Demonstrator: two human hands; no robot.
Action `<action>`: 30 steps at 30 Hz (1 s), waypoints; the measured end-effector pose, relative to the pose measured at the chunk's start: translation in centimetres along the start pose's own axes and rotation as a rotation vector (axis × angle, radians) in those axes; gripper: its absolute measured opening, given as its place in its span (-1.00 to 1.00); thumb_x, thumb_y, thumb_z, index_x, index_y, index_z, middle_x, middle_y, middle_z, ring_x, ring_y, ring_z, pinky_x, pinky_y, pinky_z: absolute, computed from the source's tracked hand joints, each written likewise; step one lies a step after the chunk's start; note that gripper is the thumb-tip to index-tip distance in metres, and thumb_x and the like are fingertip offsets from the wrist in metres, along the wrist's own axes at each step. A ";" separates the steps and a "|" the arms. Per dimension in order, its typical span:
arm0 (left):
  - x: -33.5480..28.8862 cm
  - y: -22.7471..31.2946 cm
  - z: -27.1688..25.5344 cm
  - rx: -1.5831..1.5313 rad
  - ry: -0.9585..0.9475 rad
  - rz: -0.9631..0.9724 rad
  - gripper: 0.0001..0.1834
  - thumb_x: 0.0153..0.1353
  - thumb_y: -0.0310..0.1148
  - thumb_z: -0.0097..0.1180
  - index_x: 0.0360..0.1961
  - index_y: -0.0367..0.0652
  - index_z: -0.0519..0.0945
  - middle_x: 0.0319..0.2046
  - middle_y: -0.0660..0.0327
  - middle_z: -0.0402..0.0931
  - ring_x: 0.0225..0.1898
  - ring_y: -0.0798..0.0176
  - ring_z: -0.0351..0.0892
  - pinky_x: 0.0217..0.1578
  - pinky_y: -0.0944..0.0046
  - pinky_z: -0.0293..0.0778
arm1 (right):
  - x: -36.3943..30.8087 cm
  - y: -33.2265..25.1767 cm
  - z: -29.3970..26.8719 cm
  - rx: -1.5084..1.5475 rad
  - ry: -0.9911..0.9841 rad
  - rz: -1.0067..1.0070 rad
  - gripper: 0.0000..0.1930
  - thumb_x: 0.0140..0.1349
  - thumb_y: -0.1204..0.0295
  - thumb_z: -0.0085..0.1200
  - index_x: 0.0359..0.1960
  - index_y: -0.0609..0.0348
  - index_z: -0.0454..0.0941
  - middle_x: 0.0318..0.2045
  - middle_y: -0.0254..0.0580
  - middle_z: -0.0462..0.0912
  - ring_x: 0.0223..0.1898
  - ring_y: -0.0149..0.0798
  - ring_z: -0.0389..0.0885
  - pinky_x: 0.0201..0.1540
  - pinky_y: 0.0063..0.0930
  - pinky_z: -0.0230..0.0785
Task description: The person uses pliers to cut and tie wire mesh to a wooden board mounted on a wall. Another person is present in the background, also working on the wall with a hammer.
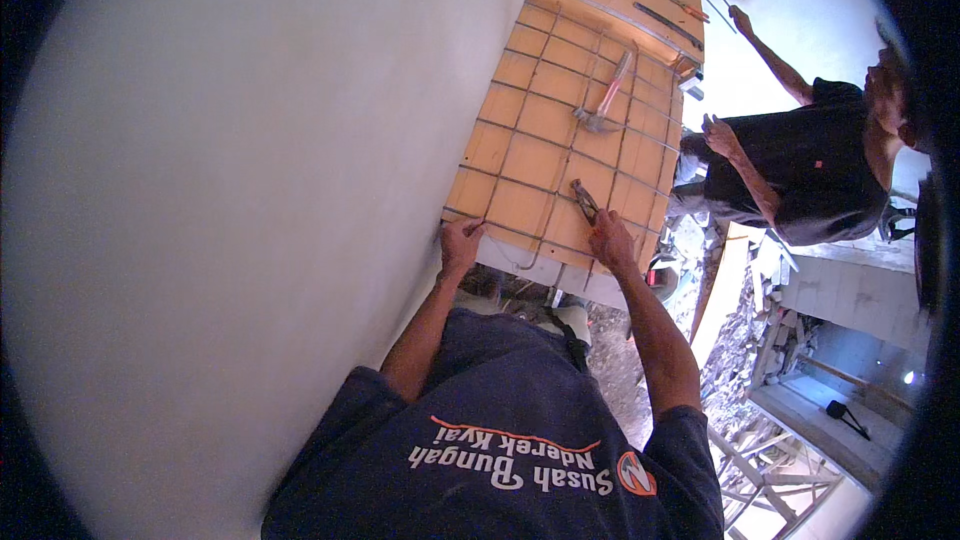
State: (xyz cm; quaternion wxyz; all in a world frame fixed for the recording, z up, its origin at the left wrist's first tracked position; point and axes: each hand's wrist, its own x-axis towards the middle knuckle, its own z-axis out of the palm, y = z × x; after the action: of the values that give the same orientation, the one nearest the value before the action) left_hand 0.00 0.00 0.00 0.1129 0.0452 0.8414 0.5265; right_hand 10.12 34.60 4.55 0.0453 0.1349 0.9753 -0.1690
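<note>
My left hand [461,245] is closed at the near left corner of a grid of steel reinforcing bars [513,130], its fingertips pinching what looks like a thin tie wire [505,256] that curves off to the right. In my right hand [612,240] are dark pincers [584,201], their head pointing away from me over the grid. The bars lie crossed above an orange board [487,147]. Farther off, a claw hammer [606,100] with a partly red handle rests on the bars.
A pale wall [250,190] rises close along my left. Beyond the grid lie pliers with orange handles [686,8] and a dark bar [668,26]. At right, another person [815,165] in dark clothes holds a thin rod. Rubble [735,370] covers the ground lower right.
</note>
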 end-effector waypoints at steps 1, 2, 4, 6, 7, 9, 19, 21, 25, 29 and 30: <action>0.3 -0.7 0.7 -0.021 -0.001 -0.014 -0.76 0.18 -0.42 0.32 -0.14 -0.29 0.74 -0.27 0.00 0.74 -0.26 0.14 0.75 -0.15 0.22 0.61 | 0.2 0.5 -0.5 0.076 0.026 -0.007 -0.60 0.15 0.44 0.16 0.06 0.07 0.43 -0.18 -0.02 0.55 -0.22 0.00 0.66 -0.24 -0.02 0.53; 0.7 -1.4 1.4 -0.043 -0.002 -0.028 -0.76 0.16 -0.43 0.33 -0.15 -0.29 0.74 -0.29 -0.01 0.74 -0.27 0.14 0.75 -0.17 0.22 0.61 | 0.4 1.0 -1.0 0.151 0.051 -0.016 -0.62 0.15 0.46 0.14 0.04 0.08 0.43 -0.26 -0.03 0.53 -0.27 -0.02 0.65 -0.30 -0.05 0.54; 0.8 -2.0 1.7 -0.100 0.010 -0.020 -0.76 0.14 -0.45 0.35 -0.16 -0.30 0.73 -0.29 -0.01 0.73 -0.28 0.15 0.75 -0.18 0.21 0.61 | 0.4 0.3 -1.8 0.418 -0.018 0.048 -0.63 0.18 0.51 0.12 0.05 0.08 0.42 -0.30 -0.06 0.50 -0.23 -0.11 0.62 -0.43 -0.15 0.51; 0.1 -2.2 1.1 -0.096 0.026 -0.006 -0.76 0.13 -0.46 0.36 -0.17 -0.31 0.73 -0.30 0.00 0.73 -0.29 0.16 0.74 -0.19 0.20 0.60 | -0.5 -2.2 -2.3 0.699 -0.161 0.131 -0.64 0.21 0.54 0.10 0.06 0.09 0.42 -0.32 -0.08 0.47 -0.25 -0.18 0.60 -0.52 -0.24 0.48; -3.1 -1.7 -0.7 -0.042 0.017 -0.040 -0.77 0.12 -0.46 0.36 -0.18 -0.31 0.73 -0.31 0.01 0.73 -0.29 0.16 0.74 -0.19 0.20 0.60 | -3.6 -5.5 -3.0 0.861 -0.308 0.216 -0.65 0.23 0.54 0.10 0.07 0.10 0.43 -0.33 -0.08 0.47 -0.29 -0.20 0.60 -0.55 -0.27 0.46; -1.6 -0.5 0.2 -0.029 0.027 -0.011 -0.77 0.12 -0.47 0.37 -0.19 -0.31 0.73 -0.32 0.02 0.73 -0.29 0.16 0.74 -0.20 0.21 0.60 | -2.8 -6.8 -4.3 0.825 -0.274 0.004 -0.67 0.27 0.54 0.09 0.08 0.12 0.45 -0.34 -0.10 0.47 -0.40 -0.23 0.58 -0.57 -0.32 0.45; -0.3 -1.3 -0.1 -0.044 0.019 -0.038 -0.76 0.09 -0.46 0.38 -0.20 -0.32 0.72 -0.32 0.01 0.73 -0.31 0.16 0.73 -0.21 0.18 0.59 | 0.8 -16.7 -5.7 0.365 -0.664 -0.111 -0.68 0.36 0.42 -0.01 0.13 0.17 0.43 -0.43 0.04 0.64 -0.49 -0.03 0.67 -0.42 -0.17 0.52; -0.1 -0.7 0.2 -0.036 0.009 -0.023 -0.75 0.09 -0.45 0.39 -0.20 -0.33 0.72 -0.32 0.00 0.72 -0.31 0.15 0.73 -0.21 0.18 0.59 | 0.9 -15.9 -3.5 0.328 -0.639 -0.173 -0.66 0.31 0.46 -0.02 0.12 0.15 0.42 -0.35 0.11 0.66 -0.36 0.07 0.70 -0.33 -0.08 0.53; 0.0 -1.5 0.3 -0.071 0.026 0.004 -0.75 0.09 -0.46 0.40 -0.20 -0.33 0.72 -0.30 0.01 0.73 -0.28 0.14 0.74 -0.19 0.19 0.60 | 1.9 -17.1 -2.2 0.201 -0.702 -0.157 -0.60 0.18 0.52 -0.05 0.10 0.12 0.43 -0.21 0.20 0.68 -0.13 0.20 0.69 -0.16 0.04 0.52; -0.2 -0.8 0.2 -0.046 0.013 -0.033 -0.75 0.09 -0.51 0.39 -0.18 -0.34 0.71 -0.27 0.00 0.73 -0.26 0.14 0.75 -0.17 0.21 0.62 | 2.4 -18.6 -2.7 0.099 -0.753 -0.138 -0.55 0.13 0.53 -0.01 0.12 0.12 0.43 -0.15 0.21 0.68 -0.09 0.22 0.68 -0.09 0.04 0.54; -0.2 -0.4 0.0 -0.018 0.007 -0.037 -0.75 0.10 -0.52 0.38 -0.17 -0.34 0.71 -0.26 0.00 0.73 -0.25 0.14 0.75 -0.17 0.22 0.62 | 2.5 -18.9 -2.9 0.089 -0.773 -0.127 -0.54 0.12 0.53 0.00 0.12 0.11 0.43 -0.15 0.21 0.68 -0.08 0.21 0.68 -0.08 0.04 0.54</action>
State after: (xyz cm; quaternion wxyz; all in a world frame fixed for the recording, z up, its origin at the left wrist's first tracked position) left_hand 0.20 -0.21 -0.34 0.1199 0.0266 0.8377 0.5321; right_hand 2.31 19.06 12.94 0.3929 0.0024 0.8844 -0.2519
